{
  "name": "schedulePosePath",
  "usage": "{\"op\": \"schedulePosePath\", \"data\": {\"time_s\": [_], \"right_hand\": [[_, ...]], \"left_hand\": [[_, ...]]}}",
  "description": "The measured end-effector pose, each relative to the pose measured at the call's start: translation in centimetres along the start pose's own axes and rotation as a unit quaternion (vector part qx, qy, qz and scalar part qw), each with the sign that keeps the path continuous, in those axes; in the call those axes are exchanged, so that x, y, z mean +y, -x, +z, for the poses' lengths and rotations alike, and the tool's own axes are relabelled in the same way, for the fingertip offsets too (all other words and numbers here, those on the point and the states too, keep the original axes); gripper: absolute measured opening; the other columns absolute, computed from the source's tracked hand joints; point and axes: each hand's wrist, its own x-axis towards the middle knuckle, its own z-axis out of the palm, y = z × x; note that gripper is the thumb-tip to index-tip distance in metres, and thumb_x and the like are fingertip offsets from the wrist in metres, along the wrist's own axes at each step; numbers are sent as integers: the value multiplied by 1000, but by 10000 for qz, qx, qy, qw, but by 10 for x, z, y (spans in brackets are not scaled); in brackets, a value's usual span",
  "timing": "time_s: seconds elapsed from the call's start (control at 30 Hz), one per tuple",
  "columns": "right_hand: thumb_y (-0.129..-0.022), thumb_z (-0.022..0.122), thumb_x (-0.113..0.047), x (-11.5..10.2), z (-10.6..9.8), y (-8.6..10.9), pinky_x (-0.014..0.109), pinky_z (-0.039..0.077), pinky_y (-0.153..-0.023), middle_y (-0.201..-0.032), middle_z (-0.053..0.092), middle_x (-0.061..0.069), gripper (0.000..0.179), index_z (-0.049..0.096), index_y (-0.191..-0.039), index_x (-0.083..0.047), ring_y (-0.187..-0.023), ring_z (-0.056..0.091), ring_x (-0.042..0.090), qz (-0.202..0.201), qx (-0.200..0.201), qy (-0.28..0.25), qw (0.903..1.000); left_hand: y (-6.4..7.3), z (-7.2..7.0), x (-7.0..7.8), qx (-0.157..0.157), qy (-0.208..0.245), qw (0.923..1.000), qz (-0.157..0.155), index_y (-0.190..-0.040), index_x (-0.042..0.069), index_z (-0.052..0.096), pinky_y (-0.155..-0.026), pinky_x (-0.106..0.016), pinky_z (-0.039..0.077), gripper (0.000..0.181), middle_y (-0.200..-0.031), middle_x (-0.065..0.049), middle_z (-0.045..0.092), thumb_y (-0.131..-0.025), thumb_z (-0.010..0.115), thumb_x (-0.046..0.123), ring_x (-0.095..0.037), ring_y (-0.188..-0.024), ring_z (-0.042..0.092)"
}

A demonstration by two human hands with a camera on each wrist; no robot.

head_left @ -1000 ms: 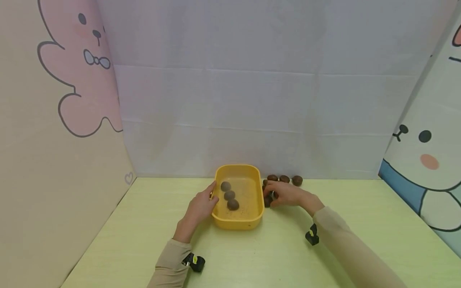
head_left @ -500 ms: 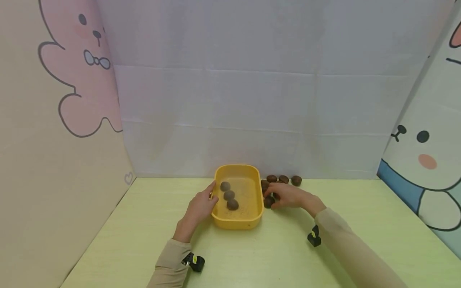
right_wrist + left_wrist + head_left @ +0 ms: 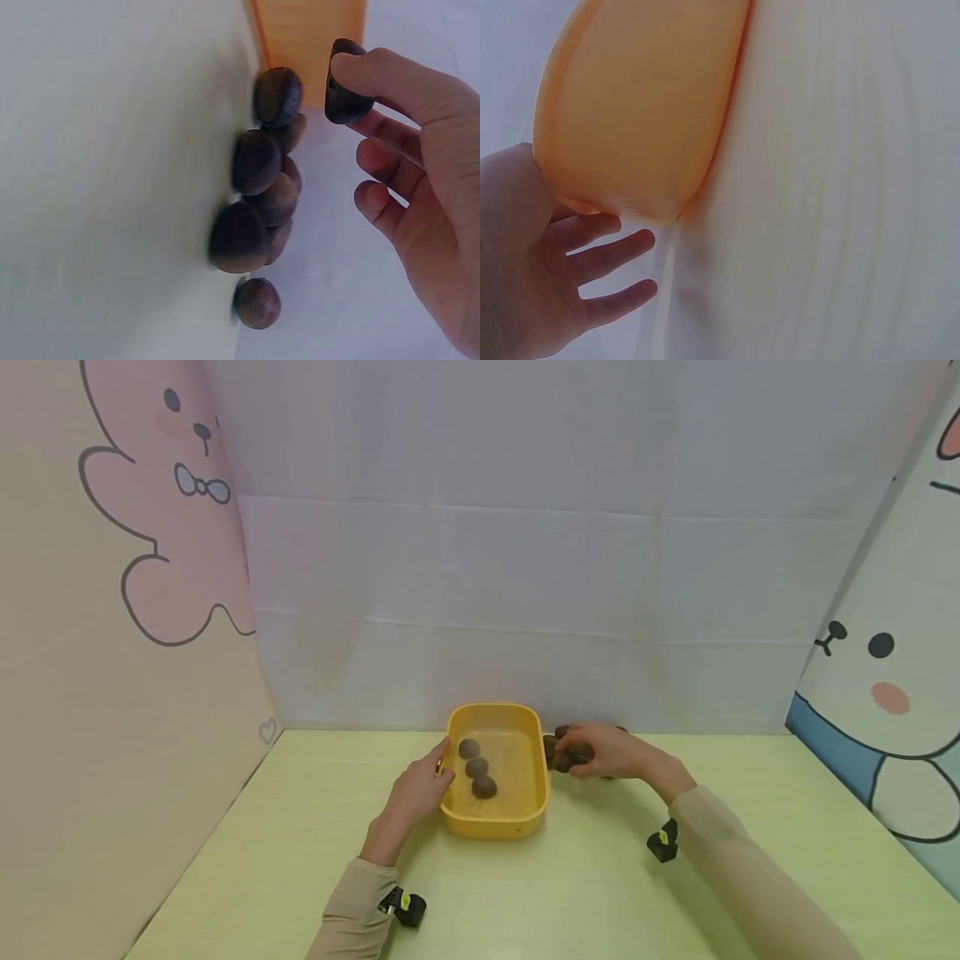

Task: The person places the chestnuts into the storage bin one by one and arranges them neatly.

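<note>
A yellow plastic tub [image 3: 495, 828] stands on the table with 3 brown chestnuts [image 3: 484, 787] in a slanting row on its floor. My left hand [image 3: 420, 787] grips its left rim, thumb over the inside edge; in the left wrist view the other fingers spread beside the tub wall. To the right of the tub, my right hand [image 3: 611, 752] pinches a dark chestnut [image 3: 346, 97] between thumb and forefinger, raised off the tabletop. Below that hand lies a cluster of several more chestnuts [image 3: 256, 161], partly hidden by it in the head view.
The pale yellow-green table [image 3: 330, 827] ends at a white cloth backdrop [image 3: 450, 568] just behind the tub and chestnuts. Side panels with cartoon animals flank it left and right. One chestnut [image 3: 258, 303] sits a little apart from the cluster.
My right hand has picked up a chestnut from the near side of the cluster, rising and shifting slightly right and away. The left hand and tub have stayed put.
</note>
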Motion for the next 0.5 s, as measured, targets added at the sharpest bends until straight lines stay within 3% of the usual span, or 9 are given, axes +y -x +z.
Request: {"op": "schedulePosePath", "data": {"time_s": [0.17,0.5], "right_hand": [[-86,74,-20,-4,-9,-2,27,43,-71,-99,60,-3,34,70,-119,-14,-81,54,20,-42,178,-167,9997],[-88,73,-20,-32,-22,-18,25,44,-71,-101,60,0,31,70,-119,-14,-78,55,18,-608,334,-130,9975]], "left_hand": [[0,0,0,3,16,10000,15,-154,13,37,-51,-28,31,60,-70,-2,45,-96,49,21,-14,-54,37],[1,-2,1,-1,16,10000,-20,-154,13,37,-52,-28,31,60,-70,-2,46,-96,50,21,-14,-54,36]]}}
